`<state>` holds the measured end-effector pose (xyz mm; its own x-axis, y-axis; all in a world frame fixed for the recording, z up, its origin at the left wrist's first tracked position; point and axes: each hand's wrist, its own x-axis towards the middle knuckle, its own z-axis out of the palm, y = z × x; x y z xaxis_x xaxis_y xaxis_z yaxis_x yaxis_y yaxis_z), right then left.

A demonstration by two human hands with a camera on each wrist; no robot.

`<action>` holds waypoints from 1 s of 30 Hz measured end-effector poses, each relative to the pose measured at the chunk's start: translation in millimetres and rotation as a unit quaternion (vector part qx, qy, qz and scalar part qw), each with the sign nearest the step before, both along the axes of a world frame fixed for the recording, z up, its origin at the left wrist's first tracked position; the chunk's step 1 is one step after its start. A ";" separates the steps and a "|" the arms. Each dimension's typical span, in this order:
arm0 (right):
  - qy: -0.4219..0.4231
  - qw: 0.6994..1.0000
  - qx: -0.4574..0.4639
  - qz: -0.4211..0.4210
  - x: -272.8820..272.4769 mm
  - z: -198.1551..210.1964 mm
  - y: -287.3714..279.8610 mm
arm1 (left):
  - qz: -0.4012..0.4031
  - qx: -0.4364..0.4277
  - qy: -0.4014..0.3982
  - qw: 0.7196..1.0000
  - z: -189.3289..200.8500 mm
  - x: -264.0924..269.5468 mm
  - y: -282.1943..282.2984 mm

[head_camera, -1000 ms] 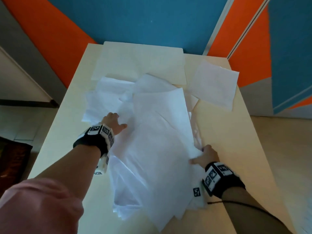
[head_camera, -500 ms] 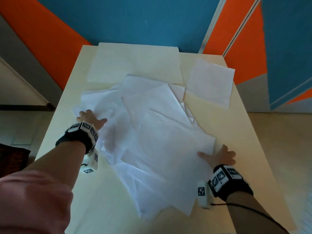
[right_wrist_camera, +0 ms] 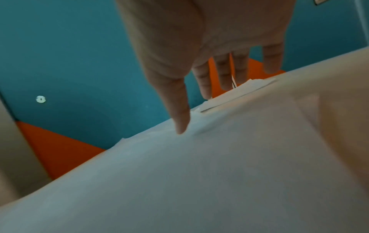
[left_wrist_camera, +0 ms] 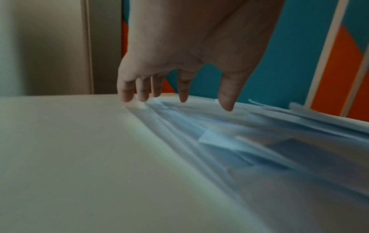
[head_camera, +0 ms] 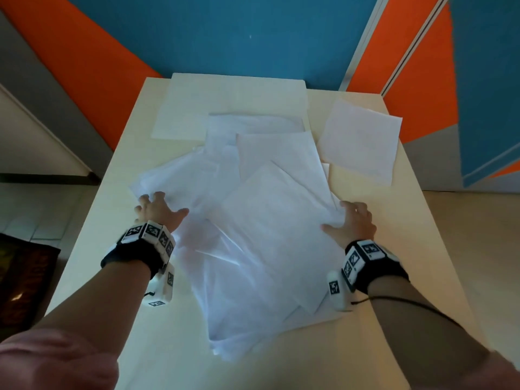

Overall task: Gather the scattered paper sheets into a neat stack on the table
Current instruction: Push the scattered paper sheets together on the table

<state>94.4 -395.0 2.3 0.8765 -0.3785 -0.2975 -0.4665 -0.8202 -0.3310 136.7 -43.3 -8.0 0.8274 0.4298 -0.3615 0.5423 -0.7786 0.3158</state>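
A loose pile of white paper sheets (head_camera: pixel 261 235) lay mid-table, long axis running toward the wall. The left hand (head_camera: pixel 157 211) and right hand (head_camera: pixel 351 222), fingers apparently straight, pressed its 2 side edges.

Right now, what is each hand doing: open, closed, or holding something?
Left hand: open, fingertips pressing the left edge of the papers.
Right hand: open, fingers spread against their right edge.
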 end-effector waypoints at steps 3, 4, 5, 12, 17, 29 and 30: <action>0.075 0.997 0.017 0.000 14.0 -3.7 5.3 | -0.018 -0.023 0.028 0.999 3.3 4.0 -2.8; 0.099 0.995 0.010 -0.001 16.3 -5.1 7.0 | -0.032 -0.028 0.036 0.998 4.7 5.2 -6.5; 0.116 0.993 0.010 -0.004 18.0 -7.1 8.2 | -0.048 -0.026 0.053 0.997 6.8 3.8 -11.1; 0.116 0.982 0.147 -0.036 31.1 -15.1 -0.5 | -0.155 -0.022 0.209 0.965 22.3 0.4 -11.3; 0.065 0.976 0.206 -0.033 26.9 -11.3 -5.0 | -0.129 0.003 0.105 0.986 23.5 23.5 -19.5; 0.084 0.968 0.230 0.060 30.4 -7.9 23.7 | -0.034 -0.187 0.061 0.980 5.3 29.2 -79.5; 0.086 0.968 0.224 0.073 30.6 -10.9 29.0 | -0.031 -0.186 0.056 0.980 3.9 28.0 -78.7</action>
